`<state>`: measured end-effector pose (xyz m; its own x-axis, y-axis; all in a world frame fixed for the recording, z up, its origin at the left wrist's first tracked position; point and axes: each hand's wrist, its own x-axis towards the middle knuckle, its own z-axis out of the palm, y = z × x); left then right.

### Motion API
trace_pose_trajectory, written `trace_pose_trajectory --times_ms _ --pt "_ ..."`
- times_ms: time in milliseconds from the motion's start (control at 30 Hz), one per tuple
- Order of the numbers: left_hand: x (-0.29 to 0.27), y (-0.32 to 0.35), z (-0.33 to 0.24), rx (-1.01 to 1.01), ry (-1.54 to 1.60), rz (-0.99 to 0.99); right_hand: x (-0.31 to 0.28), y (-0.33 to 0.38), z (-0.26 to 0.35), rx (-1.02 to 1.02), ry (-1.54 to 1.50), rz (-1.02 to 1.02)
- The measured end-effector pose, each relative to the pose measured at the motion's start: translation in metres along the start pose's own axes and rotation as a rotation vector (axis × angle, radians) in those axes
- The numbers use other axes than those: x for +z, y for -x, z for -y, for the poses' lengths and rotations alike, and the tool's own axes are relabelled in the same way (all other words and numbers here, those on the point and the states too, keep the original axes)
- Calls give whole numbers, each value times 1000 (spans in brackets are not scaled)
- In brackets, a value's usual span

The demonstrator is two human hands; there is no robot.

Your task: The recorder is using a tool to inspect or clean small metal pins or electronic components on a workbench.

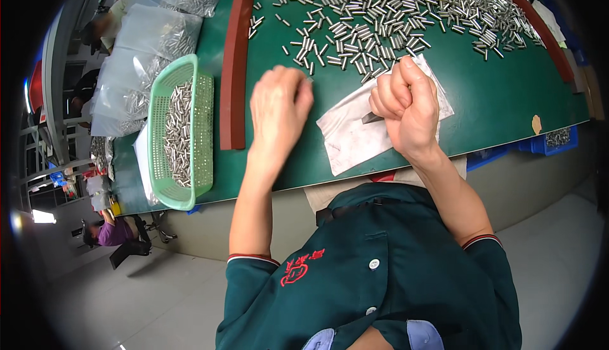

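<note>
My right hand [408, 106] is closed in a fist above a creased white cloth [346, 137]. A dark, pointed, flat metal piece [372, 118] sticks out of its curled fingers; the rest is hidden in the palm. My left hand [279, 106], slightly blurred, hovers over the green tabletop between the cloth and a red-brown rail. Its fingers curl downward and the thumb lies close to them; whatever is inside, if anything, does not show. Beyond both hands spreads a heap of small shiny metal pins [361, 39], some reaching the cloth's far edge.
The red-brown rail [235, 77] borders the pins on the left, another rail [539, 23] on the right. A light-green basket [204, 122] of pins stands left. Clear plastic bags [143, 36] of parts lie behind it. Below the table's right edge is a blue bin [561, 144].
</note>
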<state>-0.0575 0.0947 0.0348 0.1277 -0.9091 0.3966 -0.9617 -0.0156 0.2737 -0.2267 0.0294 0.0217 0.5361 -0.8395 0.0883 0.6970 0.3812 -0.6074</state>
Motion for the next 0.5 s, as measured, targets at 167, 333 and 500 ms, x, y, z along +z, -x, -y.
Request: trace_pose_trajectory --times_ms 167,333,500 --pt "-1 29 -54 9 333 220 3 2 0 13 11 -4" --pt "5 36 -61 -81 307 135 3 3 3 -34 16 -29" --pt "10 40 -60 -76 256 98 -2 4 4 -34 -19 -44"
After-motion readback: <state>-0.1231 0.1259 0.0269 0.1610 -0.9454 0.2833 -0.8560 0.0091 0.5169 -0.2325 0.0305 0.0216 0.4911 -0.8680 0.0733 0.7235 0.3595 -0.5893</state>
